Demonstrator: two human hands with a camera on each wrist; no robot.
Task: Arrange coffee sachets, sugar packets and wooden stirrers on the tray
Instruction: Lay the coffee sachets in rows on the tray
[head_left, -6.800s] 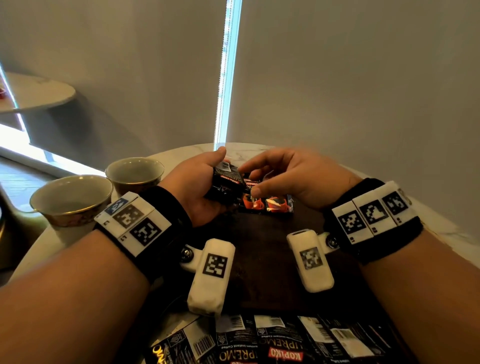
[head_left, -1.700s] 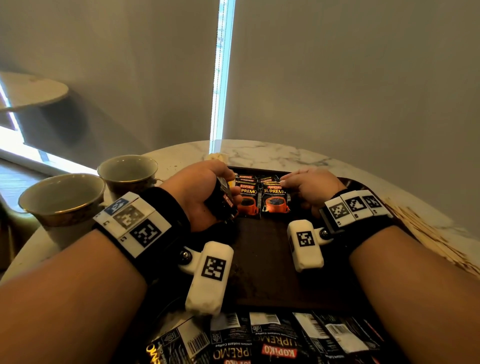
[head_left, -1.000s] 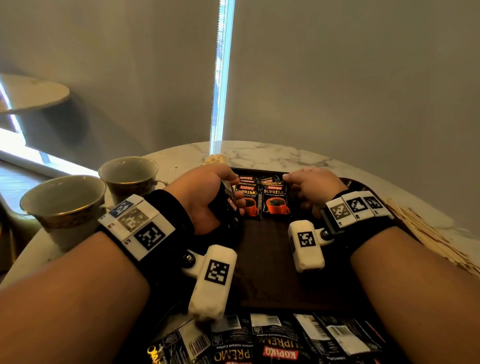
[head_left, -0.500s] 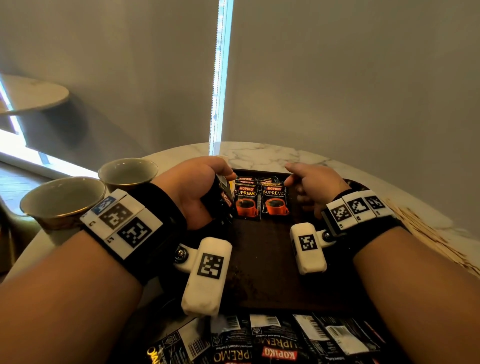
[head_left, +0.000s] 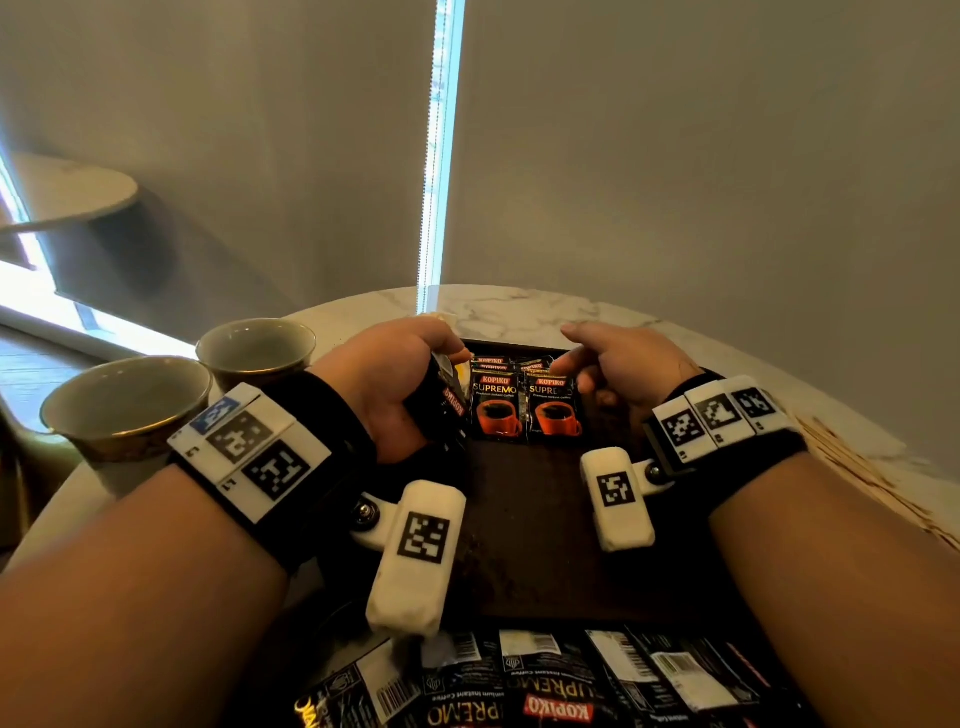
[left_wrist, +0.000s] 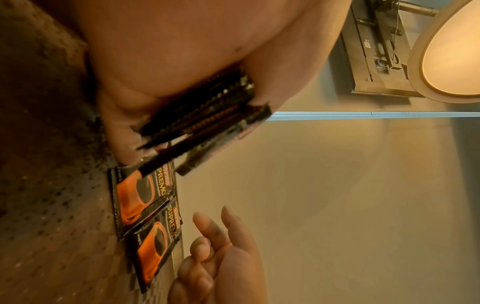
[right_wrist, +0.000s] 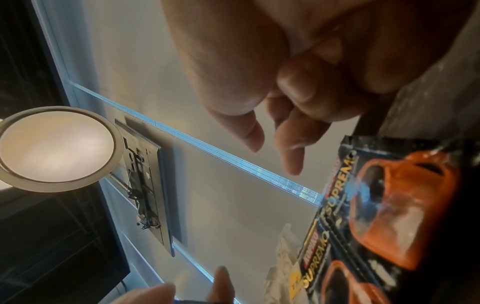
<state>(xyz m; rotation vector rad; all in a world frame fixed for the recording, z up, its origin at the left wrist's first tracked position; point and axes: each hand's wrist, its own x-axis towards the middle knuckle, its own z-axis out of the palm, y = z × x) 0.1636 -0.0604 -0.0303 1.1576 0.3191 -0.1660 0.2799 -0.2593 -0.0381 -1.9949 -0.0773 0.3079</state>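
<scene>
Dark tray (head_left: 524, 519), two coffee sachets (head_left: 523, 410) inside, perhaps overlapping others

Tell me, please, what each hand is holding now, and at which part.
The left hand grips a stack of coffee sachets across its middle, thumb on one face and fingers on the other. The right hand holds nothing; its fingers hang loosely curled above the tray.

Left hand (head_left: 395, 379) grips sachets (head_left: 441, 400) over tray (head_left: 524, 519).

Bare tray (head_left: 524, 525) lies between hands; cups (head_left: 124, 410) crowd the left.
</scene>
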